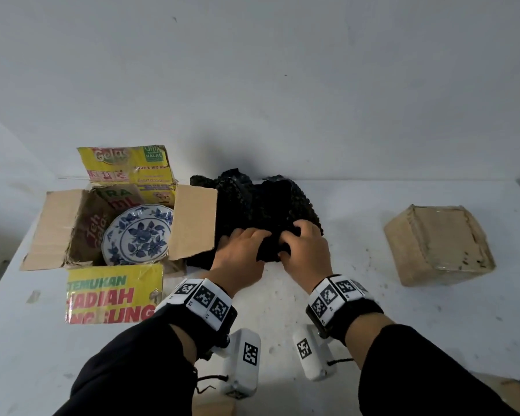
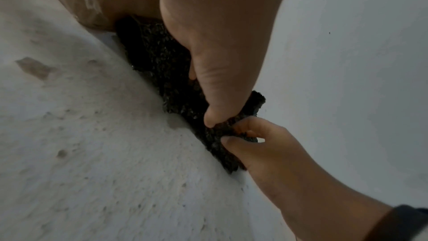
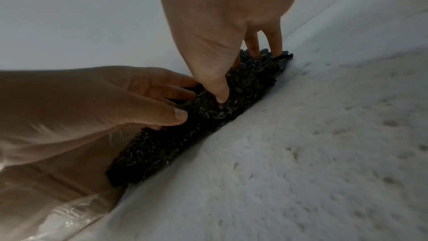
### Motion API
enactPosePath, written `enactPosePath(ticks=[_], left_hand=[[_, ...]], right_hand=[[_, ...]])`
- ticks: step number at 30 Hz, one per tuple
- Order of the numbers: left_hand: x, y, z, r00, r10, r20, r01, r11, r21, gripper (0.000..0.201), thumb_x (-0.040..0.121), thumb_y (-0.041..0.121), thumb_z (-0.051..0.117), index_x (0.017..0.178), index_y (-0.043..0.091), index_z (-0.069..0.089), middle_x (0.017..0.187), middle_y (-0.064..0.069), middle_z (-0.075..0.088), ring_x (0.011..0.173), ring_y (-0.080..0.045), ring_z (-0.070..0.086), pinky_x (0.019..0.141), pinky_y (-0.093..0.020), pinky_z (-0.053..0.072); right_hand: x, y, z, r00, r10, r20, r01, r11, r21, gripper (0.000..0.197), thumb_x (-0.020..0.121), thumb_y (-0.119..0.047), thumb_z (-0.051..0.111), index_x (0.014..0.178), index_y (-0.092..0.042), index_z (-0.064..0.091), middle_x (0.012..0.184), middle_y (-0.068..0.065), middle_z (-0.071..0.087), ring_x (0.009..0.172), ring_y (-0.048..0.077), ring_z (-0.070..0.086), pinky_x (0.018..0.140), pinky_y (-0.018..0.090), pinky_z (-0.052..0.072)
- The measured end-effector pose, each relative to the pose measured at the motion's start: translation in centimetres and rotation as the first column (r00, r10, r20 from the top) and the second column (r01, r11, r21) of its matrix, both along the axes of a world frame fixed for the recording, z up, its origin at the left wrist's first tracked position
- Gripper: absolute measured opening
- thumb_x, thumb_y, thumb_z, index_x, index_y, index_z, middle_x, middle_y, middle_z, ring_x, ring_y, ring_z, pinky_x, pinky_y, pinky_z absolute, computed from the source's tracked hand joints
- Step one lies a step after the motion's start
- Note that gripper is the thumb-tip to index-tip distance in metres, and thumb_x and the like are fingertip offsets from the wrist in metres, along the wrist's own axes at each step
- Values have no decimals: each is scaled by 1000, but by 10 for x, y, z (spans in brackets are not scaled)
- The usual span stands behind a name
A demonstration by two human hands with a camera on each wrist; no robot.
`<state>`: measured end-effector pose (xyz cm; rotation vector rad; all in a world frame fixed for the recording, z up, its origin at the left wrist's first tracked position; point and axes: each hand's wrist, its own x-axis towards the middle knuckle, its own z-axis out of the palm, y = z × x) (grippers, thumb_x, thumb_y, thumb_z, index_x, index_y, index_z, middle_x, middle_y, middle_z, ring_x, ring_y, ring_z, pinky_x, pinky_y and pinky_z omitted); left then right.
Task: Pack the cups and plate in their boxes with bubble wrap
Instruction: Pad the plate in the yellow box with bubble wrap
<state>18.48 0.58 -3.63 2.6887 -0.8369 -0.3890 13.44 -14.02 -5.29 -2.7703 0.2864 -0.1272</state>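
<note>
White tabletop (image 1: pixel 357 295), head view: my left hand (image 1: pixel 240 256) and right hand (image 1: pixel 305 250) pinch the black bubble wrap (image 1: pixel 252 205) beside the open box (image 1: pixel 192 223) holding the plate (image 1: pixel 137 235). Left wrist: thumb (image 2: pixel 217 113) curled onto soft wrap. Right wrist: fingertips (image 3: pixel 276 47) dig in; I judge it light, best gripped at the edge.

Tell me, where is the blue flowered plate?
In the head view, the plate leans inside the open cardboard box at left, beside the black bubble wrap.
</note>
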Motion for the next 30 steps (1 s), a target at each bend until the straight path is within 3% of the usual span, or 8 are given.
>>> enactPosePath(ticks=[3, 7, 10, 13, 18, 23, 26, 30], left_hand=[[2, -1, 3, 998, 29, 47, -29, 999, 17, 44, 86, 26, 54, 129, 27, 41, 125, 6, 56, 119, -21, 43, 96, -38, 31], [-2, -5, 15, 992, 82, 97, -67, 986, -151, 34, 84, 22, 56, 114, 19, 41, 99, 3, 65, 95, -21, 59, 83, -35, 35], [-7, -11, 33, 989, 119, 87, -82, 934, -347, 26, 82, 12, 56, 102, 11, 40, 78, -3, 64, 66, -25, 58, 62, -35, 41], [-12, -18, 54, 978, 208, 22, -171, 858, -485, 22, 81, 5, 55, 89, 15, 37, 77, -8, 62, 53, -22, 47, 51, -35, 37], [-15, -20, 81, 916, 384, -120, -364, 666, -651, 39, 76, -6, 52, 66, 26, 34, 62, 6, 45, 54, -10, 37, 54, -25, 30], [-20, 9, 110, 861, 410, -301, -497, 554, -668, 27, 78, 0, 54, 69, 25, 51, 65, 8, 53, 57, -5, 47, 56, -14, 39], [-22, 37, 123, 819, 361, -447, -574, 502, -646, 30, 83, -4, 55, 71, 24, 53, 63, 0, 56, 58, -15, 51, 62, -29, 45], [-19, 78, 136, 754, 260, -603, -645, 467, -605, 25, 90, -6, 48, 82, 17, 54, 79, -5, 59, 73, -17, 57, 73, -32, 52]], right_hand=[[-1, -2, 8, 991, -14, 132, 6, 998, 59, 14, 60, -13, 70, 71, -14, 62, 111, 13, 59, 108, 38, 54, 83, 46, 44], [0, -8, 37, 977, -5, 212, -49, 967, 251, 8, 65, -14, 59, 70, -15, 53, 95, 1, 61, 95, 25, 57, 80, 34, 39], [4, -17, 62, 980, -111, 166, 6, 846, 533, 15, 74, -4, 55, 74, -17, 46, 90, -1, 66, 86, 16, 61, 73, 31, 49], [6, -25, 81, 968, -166, 190, -15, 715, 699, 24, 78, 6, 49, 76, -18, 46, 90, 3, 68, 88, 2, 62, 74, 19, 48], [-1, -21, 103, 958, 24, 285, -221, 696, 683, 22, 80, 2, 56, 84, -19, 52, 105, -1, 64, 96, 12, 60, 83, 21, 48], [-1, 8, 106, 890, 246, 384, -428, 742, 516, 34, 74, -26, 77, 91, -20, 48, 107, 5, 59, 97, 15, 57, 80, 24, 49], [8, 29, 110, 868, 287, 406, -471, 737, 486, 35, 72, -18, 79, 85, -17, 47, 98, 8, 61, 88, 21, 59, 77, 33, 50], [24, 67, 112, 857, 305, 416, -485, 751, 448, 33, 71, -7, 76, 79, -14, 45, 75, -1, 53, 64, 19, 52, 60, 32, 43]])
